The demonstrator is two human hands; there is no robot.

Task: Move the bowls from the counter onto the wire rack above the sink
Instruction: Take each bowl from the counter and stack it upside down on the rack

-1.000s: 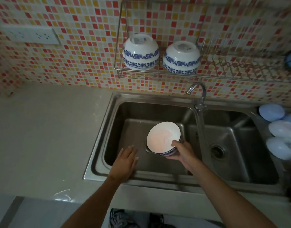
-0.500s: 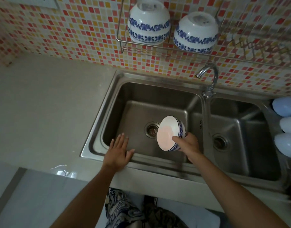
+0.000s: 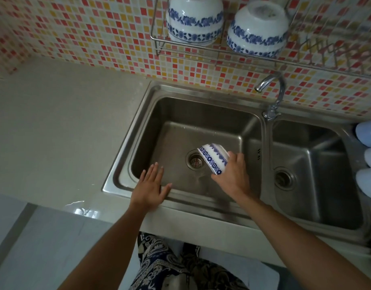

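Patterned dark fabric shows at the near edge below the worktop. The left hand lies flat on the front rim of the steel sink, fingers straight and spread, holding nothing. The right hand is over the left basin, its fingers curled round a white bowl with blue floral bands; the bowl is tipped mouth-down, just above and beside the drain strainer, its outline slightly blurred. A second basin lies to the right, with a tap rising between the two at the back. Pale blue rounded objects sit at the sink's right edge. On the mosaic-tiled wall hangs the wire rack, carrying two matching bowls upside down: a left bowl and a right bowl, side by side, near but apart.
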